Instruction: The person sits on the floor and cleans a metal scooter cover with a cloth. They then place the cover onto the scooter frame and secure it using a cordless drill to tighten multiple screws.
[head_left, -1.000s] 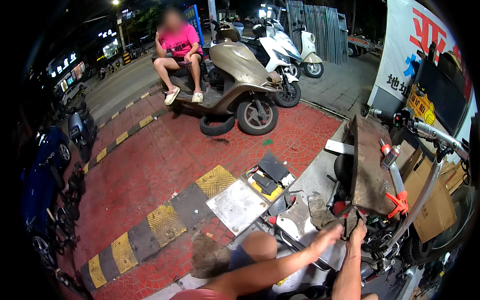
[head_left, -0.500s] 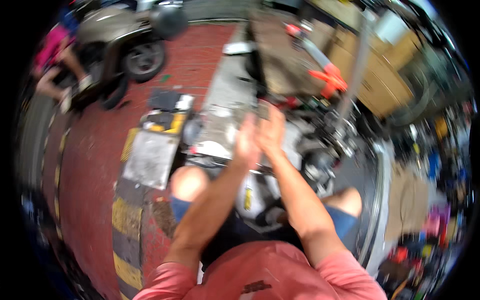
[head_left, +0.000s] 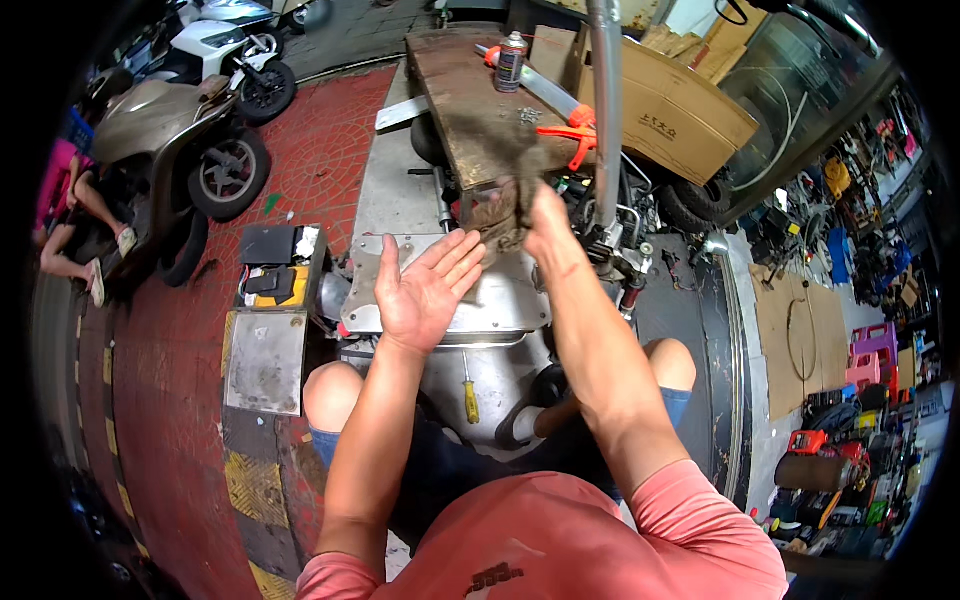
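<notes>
Over the panel's (head_left: 497, 303) far edge, the right hand (head_left: 548, 222) grips a dirty rag (head_left: 497, 218), probably light and limp, best bunched mid-cloth; left of it, the left hand (head_left: 420, 292) spreads empty, palm up.

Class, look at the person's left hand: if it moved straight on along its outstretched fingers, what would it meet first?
The left hand would probably meet the grimy brown cloth held in the right hand, though depth is hard to judge here.
</notes>
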